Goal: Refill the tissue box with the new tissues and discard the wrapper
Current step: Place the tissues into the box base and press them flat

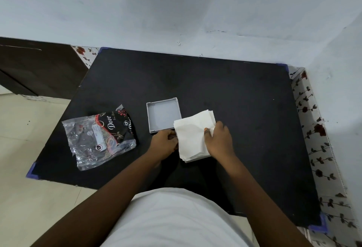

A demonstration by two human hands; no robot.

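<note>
My fingers are closed on the stack of tissues (193, 137): my right hand (219, 139) lies over its right side with the thumb pressed on the top sheet and the other fingers wrapped around the edge, and my left hand (165, 144) pinches the stack's left edge, fingertips curled in against the paper. The stack sits a little skewed, its sheets fanned at the far right corner and at the near edge, and its far left corner overlaps the near right corner of the tissue box (163, 114). That box is an open grey tray, empty as far as I can see, just beyond my left hand. Farther left, well apart from the box, the wrapper (100, 139) lies crumpled and empty on the black table (235, 90), not yet thrown away. I judge the next job is squaring the stack and setting it down into the tray. The risk is the loose fanning: if I lift with only this edge grip, the lower sheets may slide out or sag and catch on the rim, folding instead of dropping flat. The tray looks light, so a nudge from the stack could push it away. The wrapper lies near the table's left edge, where a careless sweep could knock it off.
</note>
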